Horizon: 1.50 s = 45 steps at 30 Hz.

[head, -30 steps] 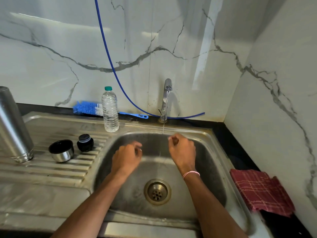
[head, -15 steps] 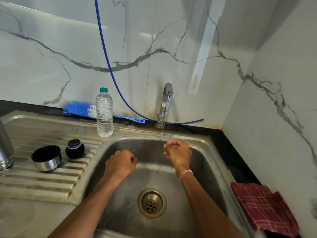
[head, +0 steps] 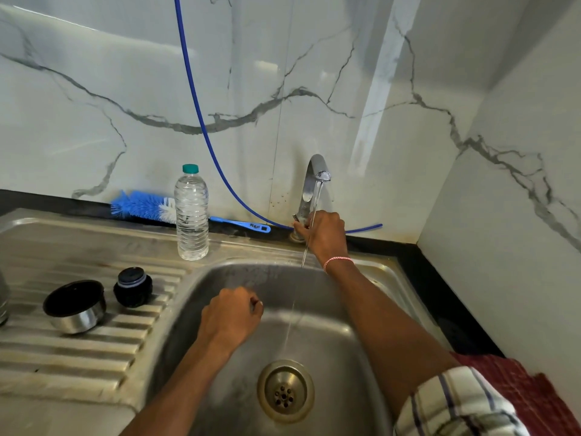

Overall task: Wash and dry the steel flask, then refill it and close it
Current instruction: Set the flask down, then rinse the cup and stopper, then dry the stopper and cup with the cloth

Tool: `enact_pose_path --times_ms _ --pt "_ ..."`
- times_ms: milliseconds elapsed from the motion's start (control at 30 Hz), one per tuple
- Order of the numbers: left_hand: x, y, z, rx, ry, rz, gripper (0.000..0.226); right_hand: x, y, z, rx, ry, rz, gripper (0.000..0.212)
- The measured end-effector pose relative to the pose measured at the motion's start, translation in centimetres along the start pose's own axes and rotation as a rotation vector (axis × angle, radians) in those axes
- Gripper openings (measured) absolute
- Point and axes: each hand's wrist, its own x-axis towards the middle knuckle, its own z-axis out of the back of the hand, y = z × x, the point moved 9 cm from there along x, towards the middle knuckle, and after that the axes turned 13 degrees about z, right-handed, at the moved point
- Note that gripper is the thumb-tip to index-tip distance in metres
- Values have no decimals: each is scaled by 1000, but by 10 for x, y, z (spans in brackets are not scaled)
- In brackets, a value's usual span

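Steel flask (head: 2,300) stands far left on the drainer (head: 94,347), barely in view. My right grip (head: 325,236) curls round the tap (head: 316,180) base; my left grip (head: 231,316) is a fist, empty. Wet fingers (head: 299,228) may slip and leave water (head: 287,332) running.

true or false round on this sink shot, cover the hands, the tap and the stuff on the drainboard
1. Water runs from the tap. True.
2. The right hand holds the plastic bottle. False: it grips the tap's base, and the plastic bottle stands untouched on the sink rim.
3. The black stopper and the steel cap sit on the drainboard. True.
4. The left hand holds the blue brush. False: it is curled over the basin with nothing visible in it, and the blue brush lies by the wall behind the plastic bottle.
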Motion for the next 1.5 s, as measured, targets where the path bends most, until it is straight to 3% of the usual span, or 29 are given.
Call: enact_pose_path --times_ms 100,267,400,500,633,767,900,1033,1100,1167,1367,1500 --pt "0 -2 -8 -10 41 -19 25 2 -1 -2 4 27 9 39" --pt "-2 -9 -13 -22 74 -71 25 -6 -18 -1 173 -87 -100 35" --pt "-6 -12 -18 7 116 -115 25 -21 -23 -4 366 24 -171 17" --pt "-11 -15 -19 48 150 -160 23 -56 -14 9 219 233 -113 24" --pt "-15 -18 -21 55 193 -183 19 -128 -15 43 122 360 -133 9" --pt "-26 -28 -34 74 281 -266 16 -198 -41 111 -90 284 -253 12" --pt "-46 -43 -44 22 351 -365 6 -251 -66 169 -503 322 -243 36" --pt "-65 -53 -42 -14 372 -445 7 -281 -79 185 -601 340 -281 57" --pt "-72 -55 -43 -31 396 -471 8 -291 -79 182 -618 334 -280 55" --pt "-76 -57 -43 -53 414 -490 7 -294 -76 183 -631 271 -261 39" --pt "-88 -69 -31 -199 448 -526 12 -291 -76 223 -438 94 -345 44" --pt "-99 -82 -19 -553 568 -459 13 -272 -44 248 146 -152 -308 14"
